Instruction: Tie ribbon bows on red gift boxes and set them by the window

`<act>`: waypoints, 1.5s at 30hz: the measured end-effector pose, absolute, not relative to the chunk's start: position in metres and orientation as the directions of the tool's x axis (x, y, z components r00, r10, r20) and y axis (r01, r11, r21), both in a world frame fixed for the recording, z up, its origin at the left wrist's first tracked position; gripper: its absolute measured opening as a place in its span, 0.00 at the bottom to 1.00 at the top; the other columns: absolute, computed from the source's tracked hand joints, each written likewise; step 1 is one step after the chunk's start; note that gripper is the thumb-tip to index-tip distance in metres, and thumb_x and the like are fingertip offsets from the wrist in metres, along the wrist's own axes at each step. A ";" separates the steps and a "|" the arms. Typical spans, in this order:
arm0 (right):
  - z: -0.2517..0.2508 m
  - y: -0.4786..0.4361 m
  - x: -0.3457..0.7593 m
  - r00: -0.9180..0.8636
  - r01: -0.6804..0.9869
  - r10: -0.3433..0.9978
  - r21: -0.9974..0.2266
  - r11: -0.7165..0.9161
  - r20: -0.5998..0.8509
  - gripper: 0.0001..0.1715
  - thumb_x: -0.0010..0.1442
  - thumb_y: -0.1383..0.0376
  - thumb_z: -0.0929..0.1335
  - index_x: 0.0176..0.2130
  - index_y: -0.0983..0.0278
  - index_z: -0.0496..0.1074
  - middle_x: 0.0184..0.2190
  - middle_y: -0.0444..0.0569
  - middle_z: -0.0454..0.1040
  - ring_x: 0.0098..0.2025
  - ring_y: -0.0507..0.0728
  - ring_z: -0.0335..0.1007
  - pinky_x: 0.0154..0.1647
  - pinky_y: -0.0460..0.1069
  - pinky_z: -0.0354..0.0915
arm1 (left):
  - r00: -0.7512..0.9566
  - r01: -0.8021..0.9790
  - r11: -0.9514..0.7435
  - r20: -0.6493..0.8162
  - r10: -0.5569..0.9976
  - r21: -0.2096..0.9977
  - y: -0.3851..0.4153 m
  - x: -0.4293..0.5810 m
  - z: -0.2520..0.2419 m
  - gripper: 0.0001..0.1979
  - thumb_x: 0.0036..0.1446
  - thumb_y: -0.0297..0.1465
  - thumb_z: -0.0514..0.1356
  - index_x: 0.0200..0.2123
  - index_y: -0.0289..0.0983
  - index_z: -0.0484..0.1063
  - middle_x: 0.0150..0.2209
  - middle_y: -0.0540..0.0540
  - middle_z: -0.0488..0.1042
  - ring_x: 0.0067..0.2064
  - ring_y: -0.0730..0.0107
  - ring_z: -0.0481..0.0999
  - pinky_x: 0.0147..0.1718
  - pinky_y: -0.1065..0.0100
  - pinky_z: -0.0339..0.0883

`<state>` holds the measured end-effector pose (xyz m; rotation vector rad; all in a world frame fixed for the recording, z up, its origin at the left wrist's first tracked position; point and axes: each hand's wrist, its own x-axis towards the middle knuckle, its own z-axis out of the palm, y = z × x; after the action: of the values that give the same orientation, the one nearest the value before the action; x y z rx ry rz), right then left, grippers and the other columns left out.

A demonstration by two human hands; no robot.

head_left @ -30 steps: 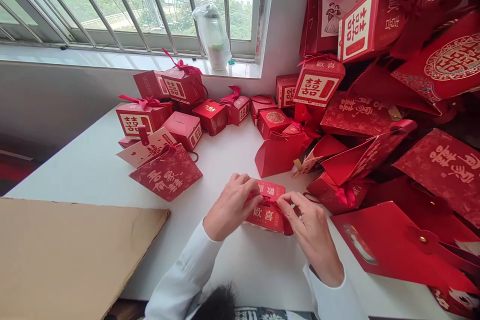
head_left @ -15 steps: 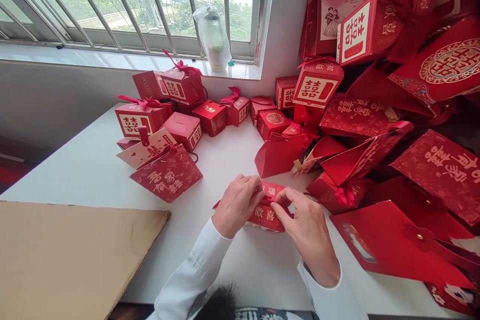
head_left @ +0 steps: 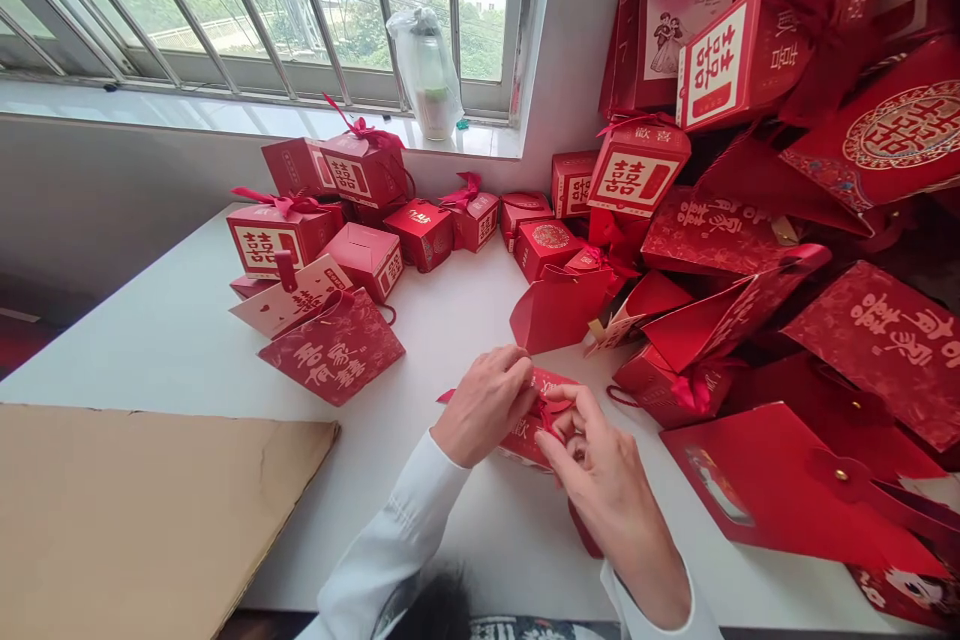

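On the white table in front of me lies a red gift box with pale characters printed on its top. A red ribbon runs across that top, between my fingers. My left hand bends over the box from the left, its fingers closed on the ribbon, though the fingertips are partly hidden. From the right, my right hand pinches the ribbon between thumb and index finger. A loose red tail pokes out left of my left hand, and another dark red strip hangs beneath my right hand.
Several finished red boxes with bows and a folded red bag stand at the left and back. A heap of red boxes and bags fills the right side. Cardboard covers the front left. A plastic-wrapped bottle stands on the windowsill.
Both hands have shifted slightly right over the box. The right thumb and index finger now hold a raised bit of ribbon, and a red strip shows below the right hand.
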<state>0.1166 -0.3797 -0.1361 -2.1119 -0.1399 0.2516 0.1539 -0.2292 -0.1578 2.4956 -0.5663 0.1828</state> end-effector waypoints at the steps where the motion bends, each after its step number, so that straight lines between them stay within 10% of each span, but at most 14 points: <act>1: -0.138 -0.379 0.115 0.967 -0.028 0.206 -0.870 -0.492 -0.148 0.12 0.60 0.61 0.61 0.45 0.59 0.63 0.23 0.38 0.68 0.20 0.51 0.66 0.23 0.45 0.61 | 0.907 -0.421 -0.742 0.227 -0.354 0.522 -0.229 0.155 -0.160 0.09 0.61 0.25 0.50 0.28 0.38 0.59 0.42 0.44 0.69 0.41 0.65 0.69 0.40 0.62 0.66; 16: -0.147 -0.389 0.152 0.993 0.030 0.107 -0.755 -0.655 -0.053 0.16 0.53 0.66 0.60 0.43 0.59 0.65 0.22 0.38 0.67 0.20 0.52 0.64 0.24 0.46 0.59 | 0.972 -0.070 -0.566 0.185 0.148 0.822 -0.247 0.126 -0.167 0.10 0.65 0.28 0.47 0.29 0.39 0.60 0.43 0.45 0.67 0.44 0.66 0.69 0.44 0.63 0.65; 25: -0.132 -0.399 0.144 0.957 -0.076 0.221 -0.899 -0.432 -0.187 0.13 0.54 0.62 0.62 0.41 0.60 0.66 0.18 0.35 0.63 0.16 0.50 0.62 0.21 0.44 0.59 | 0.989 0.012 -0.532 0.069 0.133 0.847 -0.243 0.127 -0.154 0.12 0.63 0.32 0.49 0.27 0.38 0.62 0.46 0.44 0.67 0.49 0.62 0.68 0.44 0.61 0.65; 45: -0.141 -0.389 0.138 0.990 0.034 0.123 -0.709 -0.705 -0.074 0.12 0.56 0.65 0.60 0.42 0.58 0.65 0.15 0.35 0.60 0.18 0.52 0.59 0.22 0.45 0.53 | 0.999 0.049 -0.529 -0.033 0.040 0.847 -0.221 0.131 -0.150 0.14 0.61 0.35 0.53 0.23 0.37 0.62 0.42 0.44 0.69 0.51 0.59 0.66 0.46 0.59 0.63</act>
<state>0.1375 -0.3887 -0.1414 -2.3506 -0.1089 0.1479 0.1313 -0.2210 -0.1504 2.1287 0.0622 -0.0114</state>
